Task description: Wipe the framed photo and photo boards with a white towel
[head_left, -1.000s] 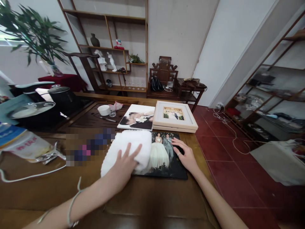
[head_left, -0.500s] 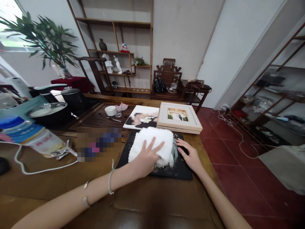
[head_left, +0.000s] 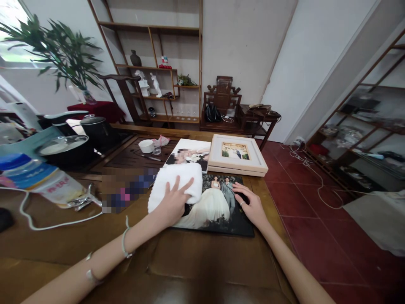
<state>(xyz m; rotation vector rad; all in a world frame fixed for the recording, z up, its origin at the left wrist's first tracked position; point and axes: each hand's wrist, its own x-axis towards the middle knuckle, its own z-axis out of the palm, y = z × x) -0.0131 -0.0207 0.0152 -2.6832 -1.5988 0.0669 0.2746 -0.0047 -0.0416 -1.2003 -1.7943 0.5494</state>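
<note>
My left hand (head_left: 172,202) lies with spread fingers on a folded white towel (head_left: 161,183), pressing it against the left part of a photo panel (head_left: 205,207). The panel is dark, lies flat on the wooden table and shows a couple, one in a white wedding dress, one in a grey suit. Its left side is hidden by the towel and my hand. My right hand (head_left: 251,204) rests along the panel's right edge, fingers stretched out and slightly bent, holding nothing. A white cord and metal cuff are on my left forearm.
Behind the panel lie a white-edged photo print (head_left: 186,154) and stacked pale frames (head_left: 237,158). A white cup (head_left: 146,146) stands on the tea tray. At left are a blue-capped bag (head_left: 47,179), a white cable (head_left: 63,226) and a lidded pan (head_left: 63,147).
My left hand has slid the towel leftward across the panel, uncovering the pictured couple and the dress. My right hand has stayed at the right edge.
</note>
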